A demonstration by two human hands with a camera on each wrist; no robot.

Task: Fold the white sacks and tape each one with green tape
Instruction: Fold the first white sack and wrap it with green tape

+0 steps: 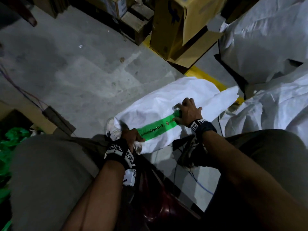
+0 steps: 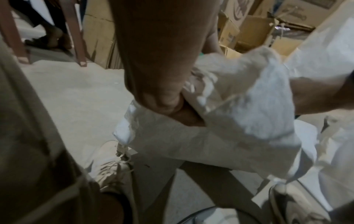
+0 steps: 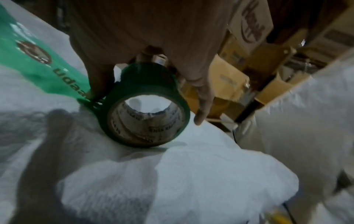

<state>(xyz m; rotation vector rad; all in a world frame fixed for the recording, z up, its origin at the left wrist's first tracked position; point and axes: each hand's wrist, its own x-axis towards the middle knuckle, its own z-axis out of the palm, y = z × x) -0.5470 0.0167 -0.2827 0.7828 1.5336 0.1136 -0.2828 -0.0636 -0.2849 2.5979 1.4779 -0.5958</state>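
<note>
A folded white sack [image 1: 168, 100] lies on the concrete floor between my feet. A strip of green tape [image 1: 155, 126] with dark printing runs across it from my left hand to my right. My left hand [image 1: 131, 135] grips the sack's near end, thumb pressing the tape's start; in the left wrist view its fingers [image 2: 168, 104] curl into the white fabric [image 2: 220, 136]. My right hand [image 1: 188, 112] holds the green tape roll [image 3: 145, 106] on the sack [image 3: 191, 174], the pulled-out tape [image 3: 47, 65] trailing back to the left.
More white sacks [image 1: 266, 39] pile up at the right. Cardboard boxes [image 1: 180, 27] stand along the back, beside a yellow floor line [image 1: 208, 77]. Green plastic [image 1: 10, 139] lies at the left. Cables [image 1: 200, 182] run on the floor near my right shoe [image 1: 190, 154].
</note>
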